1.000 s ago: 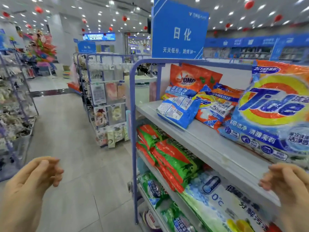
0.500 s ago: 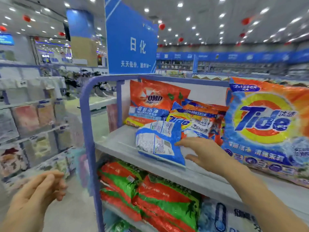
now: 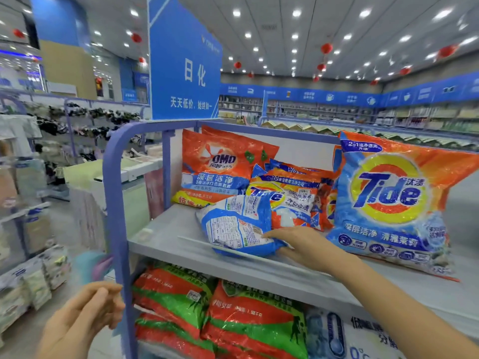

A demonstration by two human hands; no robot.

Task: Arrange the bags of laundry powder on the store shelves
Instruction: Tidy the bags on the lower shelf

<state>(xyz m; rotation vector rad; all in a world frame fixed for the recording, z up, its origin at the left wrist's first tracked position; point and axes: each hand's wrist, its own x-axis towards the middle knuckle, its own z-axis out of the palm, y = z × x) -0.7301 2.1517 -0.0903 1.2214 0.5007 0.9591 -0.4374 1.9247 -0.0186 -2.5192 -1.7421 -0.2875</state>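
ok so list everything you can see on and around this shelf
blue sign: one, blue, on top of the shelf frame
shelf frame: one, purple, left front
OMO bags: two, orange-red, top shelf back left
small Tide bags: several, orange and blue, top shelf middle
large Tide bag: one, orange and blue, top shelf right
blue-white bag: one, lying at top shelf front
red-green bags: several, stacked on shelf below
pale blue bag: one, lower shelf right
left hand: empty, low left
right hand: fingers resting on the blue-white bag
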